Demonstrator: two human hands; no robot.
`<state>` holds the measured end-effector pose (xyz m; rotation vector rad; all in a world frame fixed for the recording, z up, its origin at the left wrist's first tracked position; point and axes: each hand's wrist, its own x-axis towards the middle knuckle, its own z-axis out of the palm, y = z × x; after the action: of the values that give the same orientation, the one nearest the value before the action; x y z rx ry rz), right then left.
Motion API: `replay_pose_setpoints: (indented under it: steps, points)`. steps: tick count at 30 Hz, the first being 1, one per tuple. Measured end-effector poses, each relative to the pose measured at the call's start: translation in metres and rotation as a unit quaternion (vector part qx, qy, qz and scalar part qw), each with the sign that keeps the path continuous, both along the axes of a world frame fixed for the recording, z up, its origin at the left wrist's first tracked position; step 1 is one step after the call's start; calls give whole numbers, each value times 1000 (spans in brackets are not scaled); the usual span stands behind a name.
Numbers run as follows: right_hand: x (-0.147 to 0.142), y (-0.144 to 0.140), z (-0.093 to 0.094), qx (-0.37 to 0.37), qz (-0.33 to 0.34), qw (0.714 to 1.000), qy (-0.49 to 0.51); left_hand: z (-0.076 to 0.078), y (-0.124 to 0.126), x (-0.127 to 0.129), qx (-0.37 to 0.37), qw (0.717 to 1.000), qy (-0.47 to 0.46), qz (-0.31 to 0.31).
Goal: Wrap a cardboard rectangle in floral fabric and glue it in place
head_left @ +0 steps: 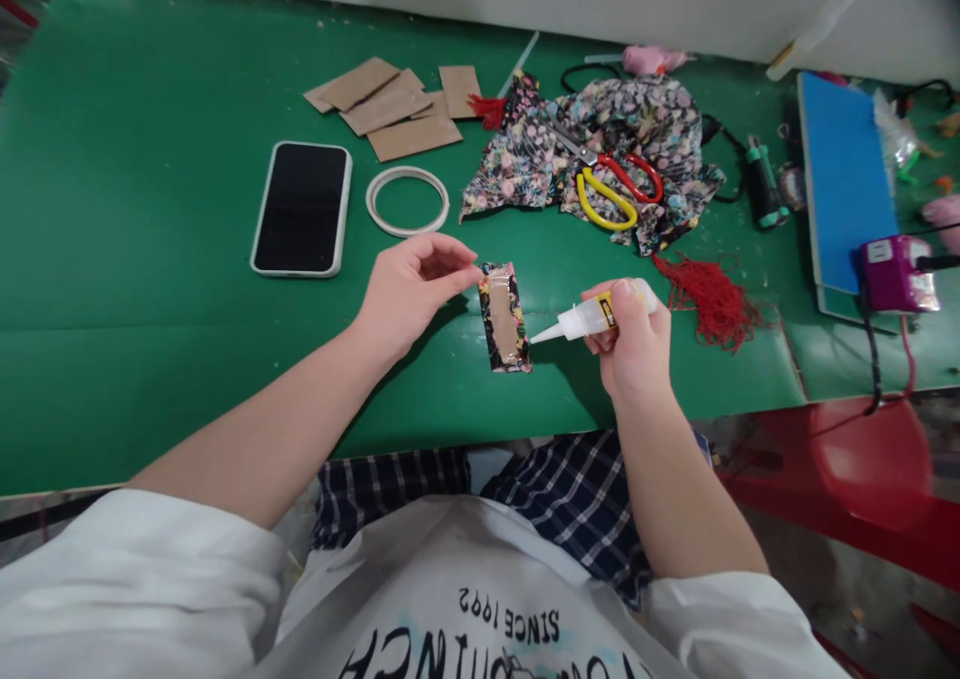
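A small cardboard piece point(505, 321) edged with folded dark floral fabric lies on the green table, its bare brown middle partly under shiny clear tape. My left hand point(412, 289) pinches its upper left corner between thumb and forefinger. In my right hand point(634, 344) is a white glue bottle point(595, 317), tilted so that its narrow nozzle points left. The nozzle tip is at the lower right edge of the piece; whether it touches the fabric I cannot tell.
Scissors point(607, 174) with red and yellow handles lie on floral fabric point(525, 159). Beyond my left hand are a phone point(301, 209), a tape roll point(407, 202) and several cardboard pieces point(416, 141). At right are red threads point(709, 299), a blue board point(847, 184) and a purple device point(898, 274).
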<state>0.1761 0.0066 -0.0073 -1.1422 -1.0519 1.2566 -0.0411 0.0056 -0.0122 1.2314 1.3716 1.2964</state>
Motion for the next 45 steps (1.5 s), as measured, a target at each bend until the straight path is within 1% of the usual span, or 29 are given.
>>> replay_pose_setpoints:
  steps: [4,6,8,10,12,13,14,15,17,20,24,27,29,32,35,37,40,43,45]
  points:
    - [0,0,0,-2,3,1000,-8,1,2,-4,-20,999,39,19]
    - [0,-1,0,1,1,1000,-18,3,2,-7,-15,996,85,30]
    - [0,-1,0,10,-5,999,-35,5,3,-12,2,987,157,41]
    - [-1,-2,0,22,-9,998,-58,7,4,-17,37,963,260,60]
    - [-1,-3,0,29,-10,996,-78,6,5,-21,70,926,364,69]
    - [-1,-3,0,30,-10,996,-85,6,6,-23,77,910,401,64]
    - [-1,-3,-1,31,-10,996,-88,5,7,-24,76,900,425,56]
    - [-1,-3,-1,32,-11,995,-89,3,7,-24,70,896,436,46]
    - [-1,-3,-1,34,-12,996,-87,1,8,-24,56,898,436,32]
    - [-1,-4,-1,34,-8,996,-82,-2,8,-24,49,904,424,29]
    - [-1,-4,-1,27,-7,996,-87,-3,9,-25,61,916,396,35]
    - [0,-5,-1,25,-10,995,-93,-3,9,-28,68,926,368,52]
    - [0,-4,-2,22,-9,995,-92,-2,10,-29,74,921,379,62]
    - [1,-3,-3,20,-14,995,-100,-1,11,-30,72,909,407,55]
    - [2,-2,-1,40,-48,989,-135,0,11,-29,60,911,405,47]
    - [4,-1,2,89,-94,975,-180,1,11,-28,57,914,399,45]
    - [8,0,7,170,-160,940,-247,-1,9,-25,57,920,385,45]
    - [10,1,8,213,-184,912,-298,-4,9,-23,80,927,365,31]
    - [12,2,7,242,-183,891,-337,-6,9,-21,105,918,382,14]
